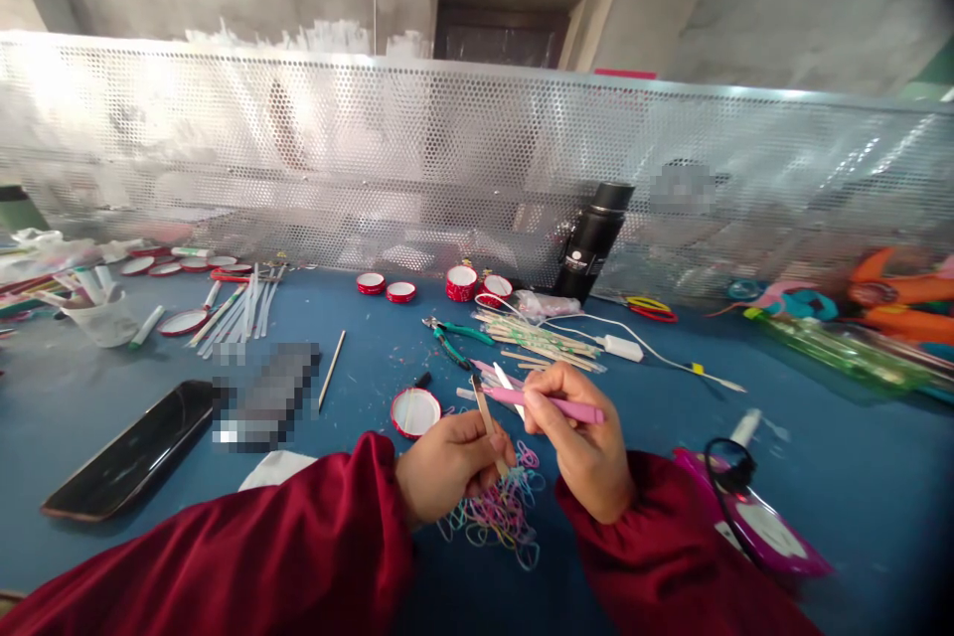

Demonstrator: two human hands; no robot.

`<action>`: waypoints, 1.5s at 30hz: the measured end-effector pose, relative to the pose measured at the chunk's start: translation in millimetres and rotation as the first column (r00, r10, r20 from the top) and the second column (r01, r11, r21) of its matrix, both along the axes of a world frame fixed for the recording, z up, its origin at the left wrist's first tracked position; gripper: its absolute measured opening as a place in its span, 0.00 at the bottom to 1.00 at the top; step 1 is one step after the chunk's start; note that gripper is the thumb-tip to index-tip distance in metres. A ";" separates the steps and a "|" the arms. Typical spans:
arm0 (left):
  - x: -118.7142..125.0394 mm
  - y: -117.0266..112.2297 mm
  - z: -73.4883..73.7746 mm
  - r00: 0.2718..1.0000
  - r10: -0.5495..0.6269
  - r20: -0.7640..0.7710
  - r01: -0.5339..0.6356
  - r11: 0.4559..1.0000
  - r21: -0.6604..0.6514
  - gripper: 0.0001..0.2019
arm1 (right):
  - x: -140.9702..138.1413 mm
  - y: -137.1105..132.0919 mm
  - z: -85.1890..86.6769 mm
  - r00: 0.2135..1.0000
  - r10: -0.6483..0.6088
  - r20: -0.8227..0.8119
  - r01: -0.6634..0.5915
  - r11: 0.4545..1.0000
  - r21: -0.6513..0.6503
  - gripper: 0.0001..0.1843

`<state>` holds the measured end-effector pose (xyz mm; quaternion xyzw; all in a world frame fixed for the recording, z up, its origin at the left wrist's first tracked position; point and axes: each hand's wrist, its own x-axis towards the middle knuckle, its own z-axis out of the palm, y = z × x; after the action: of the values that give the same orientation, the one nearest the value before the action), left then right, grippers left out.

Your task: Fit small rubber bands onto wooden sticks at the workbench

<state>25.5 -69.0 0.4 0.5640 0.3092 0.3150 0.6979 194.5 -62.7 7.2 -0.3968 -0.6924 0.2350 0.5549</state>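
Note:
My left hand (454,462) is closed around a flat wooden stick (486,414), which slants up and has a dark upper end. In my right hand (585,442) is a pink marker (570,407), its tip pointing left at the upper part of the stick; whether they touch I cannot tell. Below both hands lies a tangle of pastel rubber bands (503,517), partly covered by my left hand. Just left of the stick rests a red-rimmed white lid (415,412). A white pen (508,380) lies behind my right hand.
Teal-handled pliers (454,338) and a pile of wooden sticks (541,338) lie farther back. A black thermos (594,238) stands by the perforated metal screen (358,149). To the left are a phone (134,452) and a cup of pens (100,318); to the right, a magenta packet (790,542).

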 end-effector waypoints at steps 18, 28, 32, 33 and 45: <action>0.2 1.7 -4.5 1.000 0.012 -0.018 -0.012 1.000 -0.011 0.20 | -0.9 -0.8 0.6 1.000 0.008 -0.005 -0.008 1.000 0.009 0.10; 0.0 0.6 -3.8 1.000 0.011 -0.026 -0.011 1.000 -0.016 0.19 | -2.8 -1.9 0.8 1.000 0.012 -0.024 -0.012 1.000 0.008 0.09; -0.1 0.4 -2.8 1.000 0.009 -0.025 -0.010 0.999 -0.030 0.19 | -3.6 -1.7 1.4 0.999 0.001 -0.032 0.000 1.000 0.017 0.10; 0.0 0.4 -2.8 1.000 0.010 -0.027 -0.011 0.999 -0.033 0.19 | -3.5 -1.8 1.7 0.999 -0.001 -0.033 0.001 1.000 0.016 0.10; 0.9 -1.4 -5.0 1.000 0.001 0.004 -0.001 0.999 -0.042 0.18 | -1.6 -2.7 2.0 1.000 0.000 -0.024 0.000 1.000 -0.007 0.10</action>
<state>26.4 -70.4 -4.6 0.5486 0.3145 0.3100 0.7100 193.0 -65.4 9.2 -0.3958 -0.6849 0.2420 0.5618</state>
